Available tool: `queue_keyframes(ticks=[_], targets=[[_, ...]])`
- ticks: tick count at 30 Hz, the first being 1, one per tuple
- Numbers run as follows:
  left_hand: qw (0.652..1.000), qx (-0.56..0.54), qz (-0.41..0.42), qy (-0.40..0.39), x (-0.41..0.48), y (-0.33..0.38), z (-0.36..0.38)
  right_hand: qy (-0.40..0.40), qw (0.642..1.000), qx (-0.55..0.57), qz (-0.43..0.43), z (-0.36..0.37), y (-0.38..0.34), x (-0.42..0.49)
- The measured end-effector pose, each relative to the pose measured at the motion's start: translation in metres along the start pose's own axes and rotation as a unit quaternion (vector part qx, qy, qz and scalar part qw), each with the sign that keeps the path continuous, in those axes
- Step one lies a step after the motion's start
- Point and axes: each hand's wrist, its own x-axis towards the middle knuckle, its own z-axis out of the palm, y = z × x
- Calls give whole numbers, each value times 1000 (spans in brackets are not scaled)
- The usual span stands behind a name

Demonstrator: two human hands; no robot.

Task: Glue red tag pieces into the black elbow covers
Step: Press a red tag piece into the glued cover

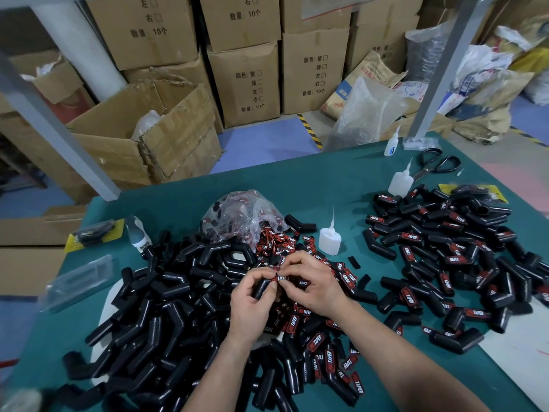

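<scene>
My left hand (252,304) grips a black elbow cover (261,288) at the middle of the green table. My right hand (312,281) pinches a red tag piece (280,278) against the cover's upper end. A heap of bare black elbow covers (166,316) fills the left of the table. Loose red tags (323,349) lie scattered under and below my hands. A second heap of covers with red tags on them (457,263) lies at the right.
A white glue bottle (329,237) stands just beyond my hands, with two more bottles (401,181) farther right. A plastic bag of tags (240,217) sits behind the pile. Scissors (435,165) lie at the far right. Cardboard boxes (243,84) line the back.
</scene>
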Motion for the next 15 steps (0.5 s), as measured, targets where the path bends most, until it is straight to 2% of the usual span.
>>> queue_keyframes(ticks=[6,15], targets=[[999,-21,-29,13,-1,-2,0,-2,1000,-8,-3,3,2,-1],[1000,7,-6,9,-3,-2,0,-20,999,-20,-28,3,4,-1]])
